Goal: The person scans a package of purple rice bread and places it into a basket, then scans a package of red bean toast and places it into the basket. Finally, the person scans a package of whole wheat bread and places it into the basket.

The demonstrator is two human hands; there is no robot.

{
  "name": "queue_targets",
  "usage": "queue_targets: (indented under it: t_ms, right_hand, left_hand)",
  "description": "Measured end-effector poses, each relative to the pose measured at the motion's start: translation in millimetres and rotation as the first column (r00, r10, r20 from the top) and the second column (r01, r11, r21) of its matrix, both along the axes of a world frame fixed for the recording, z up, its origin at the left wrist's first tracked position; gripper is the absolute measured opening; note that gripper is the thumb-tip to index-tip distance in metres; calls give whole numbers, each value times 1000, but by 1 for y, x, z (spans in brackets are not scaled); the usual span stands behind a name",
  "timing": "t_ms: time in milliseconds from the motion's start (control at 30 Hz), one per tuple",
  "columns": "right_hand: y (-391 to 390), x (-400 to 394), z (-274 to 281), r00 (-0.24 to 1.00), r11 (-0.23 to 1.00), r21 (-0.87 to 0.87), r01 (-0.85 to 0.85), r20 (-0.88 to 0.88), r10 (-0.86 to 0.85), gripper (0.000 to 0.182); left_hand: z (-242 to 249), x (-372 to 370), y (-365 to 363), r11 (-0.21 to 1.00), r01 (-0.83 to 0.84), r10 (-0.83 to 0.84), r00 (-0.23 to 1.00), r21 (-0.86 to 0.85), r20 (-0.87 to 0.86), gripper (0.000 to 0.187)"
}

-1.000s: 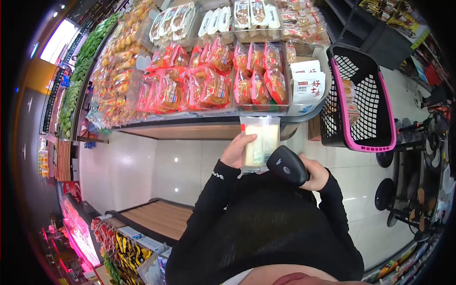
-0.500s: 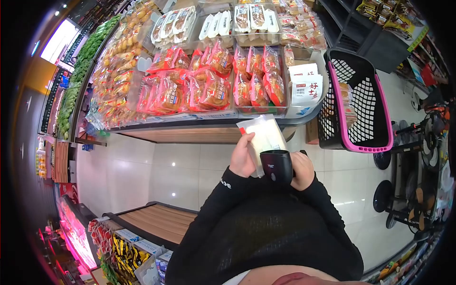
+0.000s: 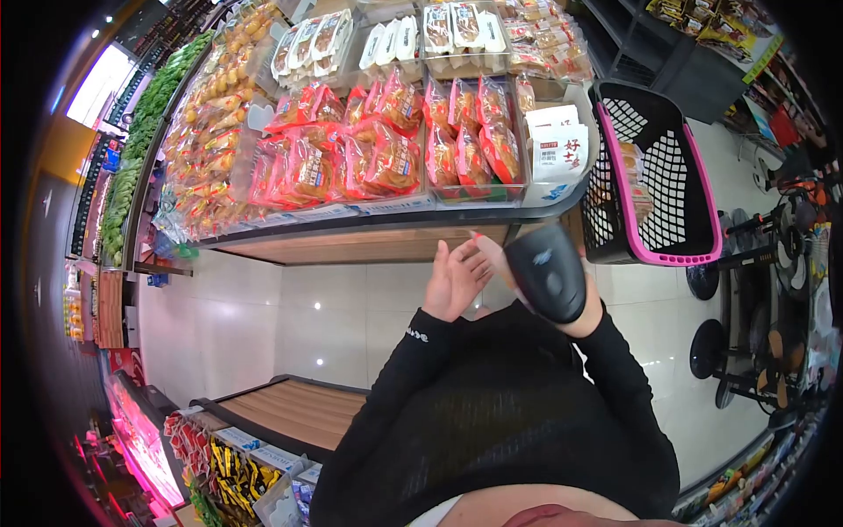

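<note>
My right hand point(image 3: 594, 307) is wrapped round a black handheld barcode scanner point(image 3: 546, 270), whose body hides most of the fingers. Behind the scanner's left side shows the pale edge of a white packet point(image 3: 499, 262) with a bit of red at its top corner; the rest of it is hidden. Just left of that packet, my left hand point(image 3: 454, 285) is open, palm turned up and fingers spread. Beyond both hands runs the front edge of a display table point(image 3: 369, 246) with red-wrapped breads point(image 3: 382, 162) in clear bins.
A black basket with a pink rim point(image 3: 676, 260) stands at the table's right end, some packs inside. White packets point(image 3: 560, 145) lie on the table's right corner. A low wooden shelf point(image 3: 290, 408) is at the lower left, and fans point(image 3: 711, 347) stand at the right.
My left hand has let go of the white packet and opened. The scanner has risen and swung right, now covering most of the packet. The view has shifted slightly.
</note>
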State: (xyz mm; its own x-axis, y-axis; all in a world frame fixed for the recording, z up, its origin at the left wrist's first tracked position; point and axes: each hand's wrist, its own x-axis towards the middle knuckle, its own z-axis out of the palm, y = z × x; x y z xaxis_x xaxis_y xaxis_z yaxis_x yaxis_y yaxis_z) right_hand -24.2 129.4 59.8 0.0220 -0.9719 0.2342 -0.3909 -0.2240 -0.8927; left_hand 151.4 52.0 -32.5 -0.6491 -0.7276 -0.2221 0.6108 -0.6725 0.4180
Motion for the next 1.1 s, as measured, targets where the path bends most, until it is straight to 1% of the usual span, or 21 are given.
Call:
queue_targets:
  t_ms: [67,100,133,167,200,233,300,333,367,400,433,467,600,700,767,800,867,900,933,1033,1100]
  right_hand:
    - [-3,-7,-7,969,993,49,104,220,-112,37]
    - [-8,-13,-15,928,990,100,99,349,-128,35]
    - [-10,-18,-19,869,984,154,85,472,-149,34]
    - [-9,-23,-19,800,975,187,121,563,-207,34]
    - [-12,-27,-25,715,982,139,130,673,-190,36]
    - [-12,-31,-26,671,970,167,177,701,-243,38]
    - [-12,-40,-33,590,933,254,255,724,-358,37]
    - [-13,-42,-37,583,930,260,261,725,-367,37]
    - [-13,-43,-42,494,923,296,246,780,-383,37]
    - [-12,-45,-45,399,915,332,229,825,-399,36]
    - [-11,-48,-47,374,909,361,210,829,-416,35]
    - [-11,-52,-50,367,903,372,215,826,-428,35]
    - [-8,-68,-58,359,904,370,214,831,-425,33]
    - [-9,-86,-62,396,886,389,253,794,-461,33]
    - [-10,-98,-61,499,909,320,268,761,-415,32]
    - [-11,-106,-58,498,907,320,274,760,-418,32]
    - [-11,-122,-52,555,922,281,266,737,-385,31]
    - [-12,-134,-54,627,925,240,293,683,-376,30]
    - [-13,-143,-52,618,920,248,304,684,-388,30]
    - [-19,-174,-50,750,944,231,238,574,-329,32]
    - [-24,-191,-51,745,963,245,113,620,-245,35]
  left_hand:
    - [-13,-3,0,993,112,-111,993,27,-43,64]
    - [-10,-5,2,985,166,-159,978,43,-138,62]
    - [-8,-6,1,986,161,-154,978,41,-143,62]
    - [-7,-5,1,988,144,-147,987,-52,-61,56]
    - [-5,-5,2,980,135,-133,991,-143,23,52]
    - [-3,-6,1,994,65,-70,996,-86,-58,45]
    - [5,-10,0,994,57,-61,997,-90,-50,47]
    - [8,-13,-1,993,50,-55,997,-105,-47,49]
    - [8,-18,1,995,55,-60,996,-83,-60,42]
    - [5,-24,2,995,66,-70,996,-74,-56,42]
    - [1,-30,4,995,89,-89,996,-38,-13,40]
    - [-2,-35,4,994,108,-108,994,-1,29,37]
    - [4,-50,1,989,143,-144,989,47,27,34]
    - [7,-59,-10,989,144,-140,986,-36,96,31]
    - [15,-70,-19,986,123,-100,978,-117,181,30]
    - [16,-76,-24,985,128,-106,978,-117,180,30]
    - [18,-86,-35,974,131,-75,956,-183,283,31]
    - [18,-93,-39,973,143,-87,954,-179,286,31]
    - [17,-101,-44,965,181,-115,942,-188,315,33]
    - [18,-128,-54,930,296,-201,907,-218,371,36]
    - [30,-149,-59,894,375,-260,879,-243,400,35]
